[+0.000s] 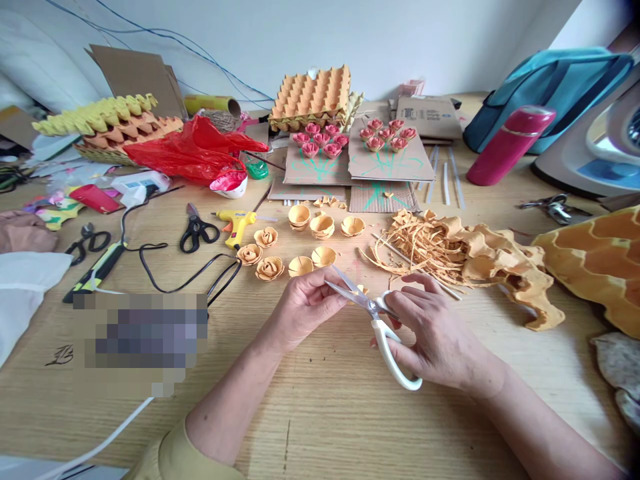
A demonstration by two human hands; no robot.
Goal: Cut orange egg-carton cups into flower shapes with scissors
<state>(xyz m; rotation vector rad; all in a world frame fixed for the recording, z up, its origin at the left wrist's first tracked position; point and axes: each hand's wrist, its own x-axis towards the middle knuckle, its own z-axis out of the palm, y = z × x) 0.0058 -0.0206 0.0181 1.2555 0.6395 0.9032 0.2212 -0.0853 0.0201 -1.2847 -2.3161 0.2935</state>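
Observation:
My right hand [425, 330] grips white-handled scissors [383, 340], its fingers through the loops. The blades are parted and point up and left, their tips by the fingertips of my left hand [313, 300]. That hand is closed in a pinch; what it holds, if anything, is hidden. A small orange scrap shows just behind the blades. Beyond my hands stand cut egg-carton cups [353, 227], some stacked, and rolled carton roses [270, 268]. To the right lie a heap of thin carton strips [425, 247] and a torn carton piece [500, 253].
A yellow glue gun [235, 225], black scissors [197, 230] and a utility knife [95, 272] lie left. Pink carton flowers rest on cardboard sheets [395, 167] at the back, before stacked egg trays [313, 97]. A pink bottle [511, 147] stands right. Lower left is blurred out.

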